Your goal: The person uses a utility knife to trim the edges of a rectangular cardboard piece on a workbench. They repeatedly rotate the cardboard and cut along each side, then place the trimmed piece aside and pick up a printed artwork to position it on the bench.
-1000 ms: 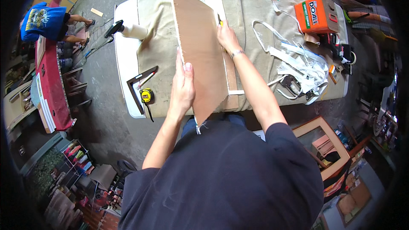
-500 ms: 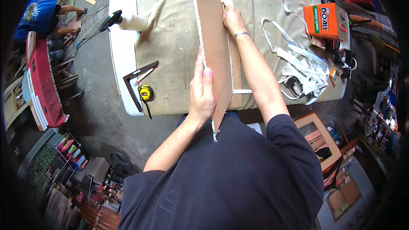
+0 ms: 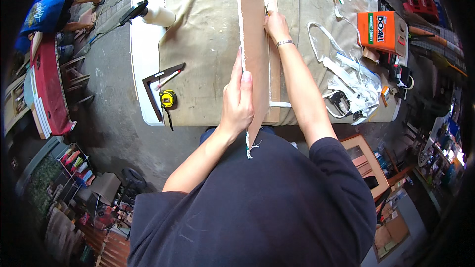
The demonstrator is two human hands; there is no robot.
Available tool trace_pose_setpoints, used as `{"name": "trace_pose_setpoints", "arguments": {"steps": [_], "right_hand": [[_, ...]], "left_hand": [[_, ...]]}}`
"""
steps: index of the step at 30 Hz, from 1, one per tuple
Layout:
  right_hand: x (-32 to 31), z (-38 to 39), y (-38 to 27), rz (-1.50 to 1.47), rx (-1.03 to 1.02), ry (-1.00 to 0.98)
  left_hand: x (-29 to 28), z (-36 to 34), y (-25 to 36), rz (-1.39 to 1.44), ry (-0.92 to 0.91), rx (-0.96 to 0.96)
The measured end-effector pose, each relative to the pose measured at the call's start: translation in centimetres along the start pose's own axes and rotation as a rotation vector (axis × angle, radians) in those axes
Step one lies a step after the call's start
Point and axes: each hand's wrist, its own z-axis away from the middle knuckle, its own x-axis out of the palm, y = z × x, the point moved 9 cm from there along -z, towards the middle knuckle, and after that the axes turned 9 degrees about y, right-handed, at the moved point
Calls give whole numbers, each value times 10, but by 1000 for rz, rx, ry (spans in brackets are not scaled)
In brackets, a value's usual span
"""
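A tan flat board [image 3: 255, 54] stands on its long edge, its near end against my dark shirt. My left hand [image 3: 238, 101] grips it from the left, fingers along its pale, rough upper edge and thumb on the right face. My right hand [image 3: 277, 25] is closed at the far right side of the board around a small, thin, knife-like tool [image 3: 267, 11], mostly hidden by the fingers. Below that hand a long light wooden strip [image 3: 273, 64] lies on the cloth-covered table [image 3: 198, 84]. White threads [image 3: 250, 153] hang from the board's near corner.
To the left are a spray bottle [image 3: 161, 16], a dark square [image 3: 148, 89], a red-and-white pen [image 3: 169, 79] and a yellow tape measure [image 3: 168, 99]. Tangled white strips [image 3: 354, 81] and an orange can [image 3: 383, 32] sit on the right. Another person [image 3: 42, 20] stands far left.
My right hand has slid slightly toward me along the board. The board's far end leans a little further right in view. My left hand keeps its hold; the whole view has shifted slightly.
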Motion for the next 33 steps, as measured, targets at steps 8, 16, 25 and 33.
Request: {"name": "trace_pose_setpoints", "arguments": {"steps": [8, 16, 25, 33], "right_hand": [[-5, 63, 16, -3, -21, 4], [-11, 128, 30, -10, 39, -23], [-23, 195, 38, -41, 118, -84], [-32, 250, 52, -87, 149, -46]], "left_hand": [[3, -2, -1, -1, 17, 127], [2, 1, -3, 45, 15, 54], [1, 0, -8, 65, 51, 81], [6, 2, -13, 121, 42, 55]]}}
